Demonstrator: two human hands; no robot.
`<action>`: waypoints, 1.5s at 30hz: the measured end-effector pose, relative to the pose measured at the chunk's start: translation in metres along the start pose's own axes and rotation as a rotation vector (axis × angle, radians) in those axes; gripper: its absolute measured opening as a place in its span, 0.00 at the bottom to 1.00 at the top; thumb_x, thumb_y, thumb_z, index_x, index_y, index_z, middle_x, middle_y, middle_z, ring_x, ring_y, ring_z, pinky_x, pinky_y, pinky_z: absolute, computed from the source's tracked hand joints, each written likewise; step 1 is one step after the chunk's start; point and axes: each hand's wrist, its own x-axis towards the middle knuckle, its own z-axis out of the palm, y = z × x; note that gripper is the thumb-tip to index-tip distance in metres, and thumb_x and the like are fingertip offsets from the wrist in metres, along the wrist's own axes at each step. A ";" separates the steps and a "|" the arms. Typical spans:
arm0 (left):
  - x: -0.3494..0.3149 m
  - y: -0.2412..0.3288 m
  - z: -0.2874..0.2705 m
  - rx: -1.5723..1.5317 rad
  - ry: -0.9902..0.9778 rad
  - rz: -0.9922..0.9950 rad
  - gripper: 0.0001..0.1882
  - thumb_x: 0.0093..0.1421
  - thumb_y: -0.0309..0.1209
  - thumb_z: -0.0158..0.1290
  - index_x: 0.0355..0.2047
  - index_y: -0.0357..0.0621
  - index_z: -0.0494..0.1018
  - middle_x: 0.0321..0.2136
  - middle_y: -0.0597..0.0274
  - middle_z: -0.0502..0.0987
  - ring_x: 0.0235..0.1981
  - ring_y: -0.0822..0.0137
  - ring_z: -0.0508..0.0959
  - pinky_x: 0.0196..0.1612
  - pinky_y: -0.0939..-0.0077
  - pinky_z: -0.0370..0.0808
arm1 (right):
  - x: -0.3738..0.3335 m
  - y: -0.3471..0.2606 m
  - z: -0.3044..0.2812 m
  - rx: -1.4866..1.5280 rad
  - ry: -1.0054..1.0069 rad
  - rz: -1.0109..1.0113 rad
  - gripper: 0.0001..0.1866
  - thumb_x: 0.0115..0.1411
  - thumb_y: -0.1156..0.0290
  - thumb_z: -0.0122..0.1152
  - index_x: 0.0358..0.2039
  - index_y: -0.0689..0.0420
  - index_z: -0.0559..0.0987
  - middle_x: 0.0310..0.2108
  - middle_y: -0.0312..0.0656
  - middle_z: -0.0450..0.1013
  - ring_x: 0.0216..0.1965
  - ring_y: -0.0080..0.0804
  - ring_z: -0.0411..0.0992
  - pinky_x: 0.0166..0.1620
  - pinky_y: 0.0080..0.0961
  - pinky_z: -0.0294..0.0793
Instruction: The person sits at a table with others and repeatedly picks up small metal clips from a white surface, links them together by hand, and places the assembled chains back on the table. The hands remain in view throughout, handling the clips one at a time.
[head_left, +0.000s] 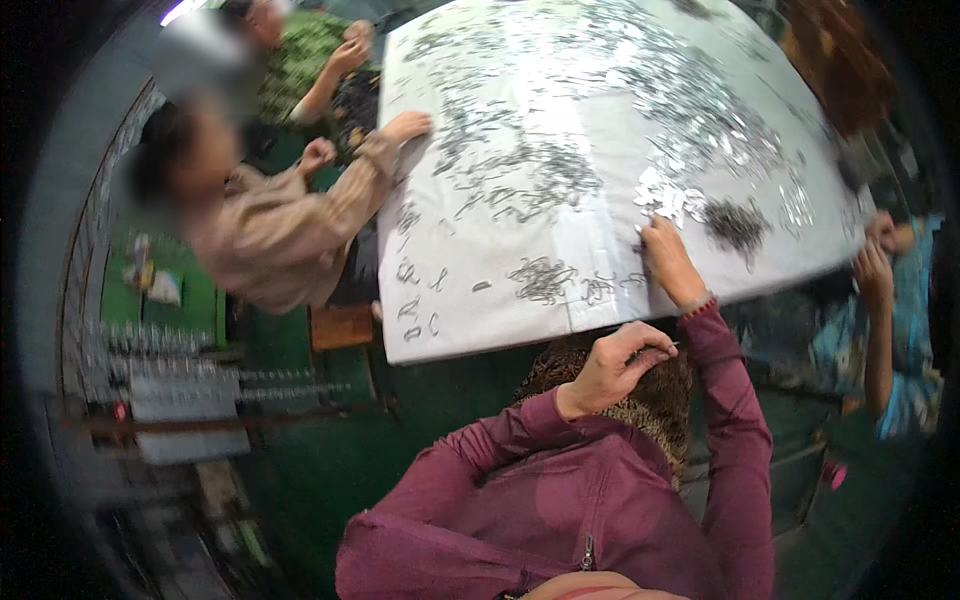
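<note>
My left hand (622,366) is held in front of my body, just off the table's near edge. Its thumb and forefinger pinch a small thin piece (676,346), too small to name. Over the table, my right hand (668,258) has its fingers drawn together at the edge of a heap of flat shiny metal pieces (668,192). Whatever sits between those fingertips is hard to make out. To the right of that hand lies a dense pile of dark thin metal pieces (737,224). A tangle of dark curved pieces (543,280) lies to its left.
The white-covered table (470,335) carries many scattered thin metal pieces across its far part. A person in a beige top (280,235) sits at the left side, one hand on the table. Another in green (305,60) is beyond. Someone in blue (905,300) is at the right.
</note>
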 end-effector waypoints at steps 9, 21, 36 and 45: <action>0.007 0.000 -0.003 0.078 0.090 0.142 0.06 0.55 0.21 0.54 0.35 0.36 0.73 0.31 0.58 0.75 0.35 0.68 0.75 0.38 0.76 0.71 | -0.040 -0.076 -0.091 0.872 0.107 0.526 0.06 0.55 0.80 0.58 0.33 0.67 0.76 0.28 0.41 0.75 0.29 0.24 0.74 0.35 0.20 0.75; 0.023 0.011 -0.008 0.132 0.121 0.178 0.07 0.54 0.22 0.55 0.33 0.35 0.71 0.29 0.55 0.75 0.32 0.60 0.76 0.36 0.72 0.72 | -0.072 -0.138 -0.132 0.773 0.382 0.463 0.13 0.54 0.85 0.58 0.41 0.65 0.76 0.34 0.41 0.76 0.34 0.23 0.74 0.39 0.18 0.74; 0.015 -0.019 -0.012 0.215 0.070 0.144 0.08 0.52 0.23 0.56 0.34 0.38 0.72 0.31 0.57 0.75 0.35 0.59 0.74 0.38 0.68 0.71 | -0.080 -0.141 -0.105 0.874 0.542 0.528 0.10 0.52 0.88 0.57 0.36 0.67 0.75 0.32 0.43 0.74 0.31 0.27 0.73 0.34 0.21 0.76; 0.072 -0.076 -0.151 0.821 0.255 0.024 0.09 0.55 0.25 0.50 0.35 0.37 0.76 0.29 0.48 0.77 0.32 0.53 0.77 0.38 0.66 0.74 | -0.073 -0.147 -0.110 0.791 0.457 0.545 0.08 0.53 0.86 0.56 0.35 0.69 0.77 0.30 0.42 0.74 0.29 0.26 0.73 0.34 0.21 0.75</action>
